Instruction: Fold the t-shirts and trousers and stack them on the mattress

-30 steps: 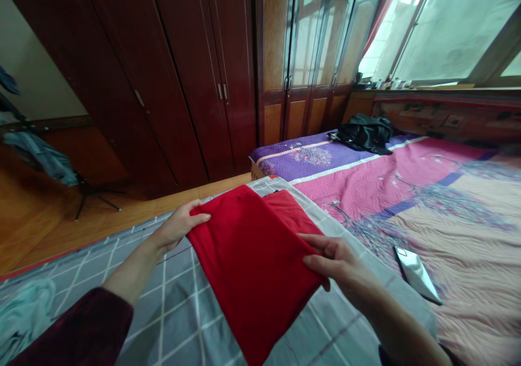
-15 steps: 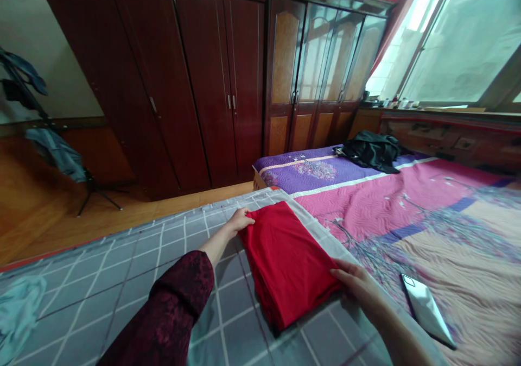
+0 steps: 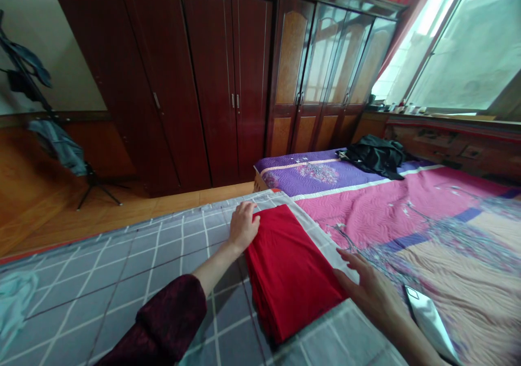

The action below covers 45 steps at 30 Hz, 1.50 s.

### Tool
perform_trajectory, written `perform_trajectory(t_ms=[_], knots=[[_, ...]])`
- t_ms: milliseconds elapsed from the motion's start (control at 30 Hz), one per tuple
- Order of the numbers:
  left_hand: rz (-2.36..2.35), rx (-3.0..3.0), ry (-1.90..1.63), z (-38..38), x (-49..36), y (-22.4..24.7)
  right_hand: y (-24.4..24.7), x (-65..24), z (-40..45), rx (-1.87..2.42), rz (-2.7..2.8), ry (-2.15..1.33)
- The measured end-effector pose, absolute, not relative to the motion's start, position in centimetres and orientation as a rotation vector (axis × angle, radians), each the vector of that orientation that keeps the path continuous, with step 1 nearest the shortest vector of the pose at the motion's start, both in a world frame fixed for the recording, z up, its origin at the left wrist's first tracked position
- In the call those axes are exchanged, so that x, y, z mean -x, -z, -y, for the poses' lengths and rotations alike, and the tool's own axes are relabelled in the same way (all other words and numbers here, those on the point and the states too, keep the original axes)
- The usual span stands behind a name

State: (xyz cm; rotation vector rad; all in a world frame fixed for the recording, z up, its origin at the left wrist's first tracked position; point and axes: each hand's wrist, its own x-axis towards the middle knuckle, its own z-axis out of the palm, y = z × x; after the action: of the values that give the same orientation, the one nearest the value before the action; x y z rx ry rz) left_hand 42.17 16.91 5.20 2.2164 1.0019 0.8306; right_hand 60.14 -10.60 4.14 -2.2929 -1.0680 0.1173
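Note:
A folded red cloth [image 3: 293,271] lies flat in several layers on the grey checked bedding [image 3: 171,284]. My left hand [image 3: 244,227] is at its far left corner, fingers loosely bent and apart, thumb beside the cloth's edge; it grips nothing that I can see. On the other side, my right hand [image 3: 368,282] is open at the near right corner. Its fingers stretch forward and its thumb side is next to the red edge; whether it touches the cloth I cannot tell.
A phone [image 3: 431,322] lies on the patterned bedspread [image 3: 439,263] at the right. Farther back are a black garment [image 3: 372,157] and dark wardrobes [image 3: 228,83]. A pale cloth [image 3: 16,306] is at the left edge, and a clothes stand [image 3: 91,176] stands on the floor.
My left hand has let go of the cloth's far left corner, its fingers now loosened. My right hand has released the right corner and spread its fingers. The view has shifted slightly.

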Motion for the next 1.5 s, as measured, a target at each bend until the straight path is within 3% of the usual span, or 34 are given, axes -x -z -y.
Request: perform_trajectory(t_ms=[200,467,700,933,1200,1500], knots=[[-0.582,-2.688,-0.721,-8.4,-42.4,-5.4,-9.5,-55.5,1.8,1.959,1.543,-0.006],[-0.876,-2.718,-0.421,-11.9,-42.3,-1.7,-4.4,-57.1,-7.6,2.202,1.725,-0.084],[-0.949,-2.697,-0.565,-13.5,-41.9,1.3,-1.7,-58.6,-8.2,2.409,1.481,-0.104],[-1.033,-2.618,-0.594,-14.6,-40.9,1.3,-2.8,-58.7,-8.6,2.545,1.328,-0.126],[-1.013,-2.658,-0.609,-14.7,-40.8,1.7,-2.2,-51.9,-2.2,2.518,1.475,0.032],[-0.981,-2.652,-0.624,-14.8,-40.7,1.4,-0.1,-54.3,4.5,2.870,1.082,0.092]])
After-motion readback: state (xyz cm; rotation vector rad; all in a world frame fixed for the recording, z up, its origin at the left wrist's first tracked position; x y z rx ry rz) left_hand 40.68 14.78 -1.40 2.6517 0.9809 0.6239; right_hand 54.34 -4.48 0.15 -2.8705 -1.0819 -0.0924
